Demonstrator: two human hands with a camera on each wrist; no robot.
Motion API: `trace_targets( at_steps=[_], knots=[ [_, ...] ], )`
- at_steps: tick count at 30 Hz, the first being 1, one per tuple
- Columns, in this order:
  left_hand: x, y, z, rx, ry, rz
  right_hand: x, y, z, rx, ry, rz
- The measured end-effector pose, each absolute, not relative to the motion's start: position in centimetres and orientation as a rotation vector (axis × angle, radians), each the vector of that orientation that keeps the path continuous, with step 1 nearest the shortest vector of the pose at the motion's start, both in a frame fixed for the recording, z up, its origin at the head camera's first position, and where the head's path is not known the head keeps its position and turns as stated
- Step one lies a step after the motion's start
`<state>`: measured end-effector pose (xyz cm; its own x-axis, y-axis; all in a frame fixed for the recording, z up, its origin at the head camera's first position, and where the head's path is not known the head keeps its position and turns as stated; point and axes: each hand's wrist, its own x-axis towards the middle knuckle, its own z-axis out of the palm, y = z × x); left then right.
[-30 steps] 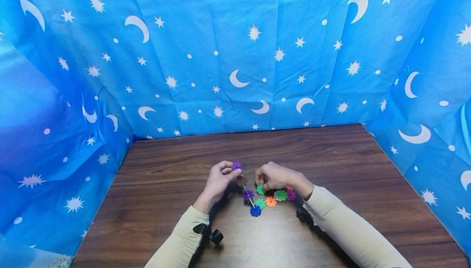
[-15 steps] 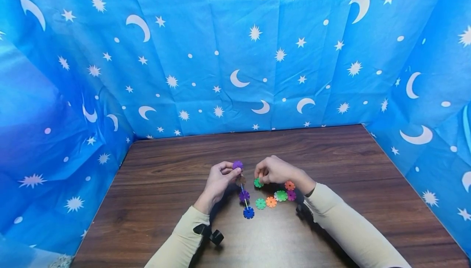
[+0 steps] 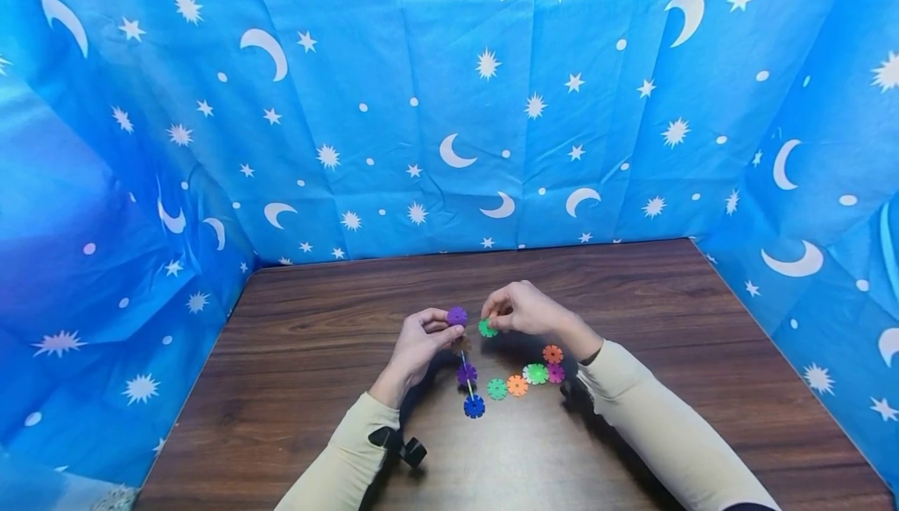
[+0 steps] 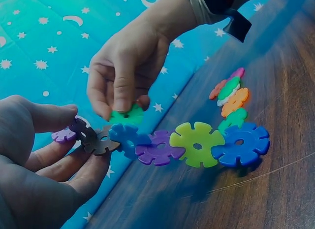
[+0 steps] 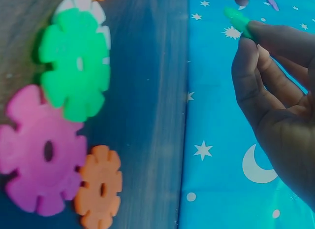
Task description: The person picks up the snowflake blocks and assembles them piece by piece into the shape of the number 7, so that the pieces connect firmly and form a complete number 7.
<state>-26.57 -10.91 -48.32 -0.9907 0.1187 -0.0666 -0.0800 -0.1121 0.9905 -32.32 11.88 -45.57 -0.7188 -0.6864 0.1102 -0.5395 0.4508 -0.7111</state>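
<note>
Backdrop: I see blue cloth [image 3: 421, 136] with white moons and stars, rising behind the worktop's far edge and along both sides.
Worktop: dark wood-grain [image 3: 330, 300], its two far corners showing on my head feed.
Sleeves: pale cream [image 3: 674, 425], reaching in from the near side.
Left hand: [image 3: 417, 345] its grip pinches the far end of a disc chain between thumb and fingers.
Right hand: [image 3: 527, 310] its grip pinches a green disc between thumb and fingertips, above the worktop.
Disc chain: [image 3: 467, 374] notched discs slotted edge to edge, running from the left hand toward the near edge and ending in a blue disc [image 3: 474, 406]; I can't tell whether that end touches the wood.
Loose row: flat on the worktop, trending toward the right edge: teal disc [image 3: 497, 388], orange disc [image 3: 517, 385], bright green disc [image 3: 538, 373] overlapping a white one, magenta disc [image 3: 556, 373], red-orange disc [image 3: 553, 354].
Green disc: [image 3: 488, 328] near the chain's violet disc [image 3: 457, 316], with a gap between them on my head feed.
</note>
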Motion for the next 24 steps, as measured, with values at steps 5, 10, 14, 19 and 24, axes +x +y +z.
trace_targets(
  at_steps=[5, 10, 14, 19, 24],
  knots=[
    [-26.6, -10.9, -48.1, 0.052, 2.013, 2.23, -32.6, 11.9, -44.9, -1.061, 2.512, -1.181],
    [-26.7, -10.9, -48.1, 0.05, 2.038, 2.202, -33.0, 11.8, -44.4, -1.069, 2.543, -1.202],
    [-26.7, -10.9, -48.3, 0.05, 2.065, 2.184, -33.1, 11.6, -44.1, -1.067, 2.563, -1.231],
    [-26.7, -10.9, -48.4, 0.045, 2.097, 2.159, -33.2, 11.3, -43.9, -1.051, 2.575, -1.281],
    [-26.6, -10.9, -48.4, 0.06, 2.113, 2.134, -33.2, 10.9, -43.8, -1.023, 2.592, -1.344]
  ],
)
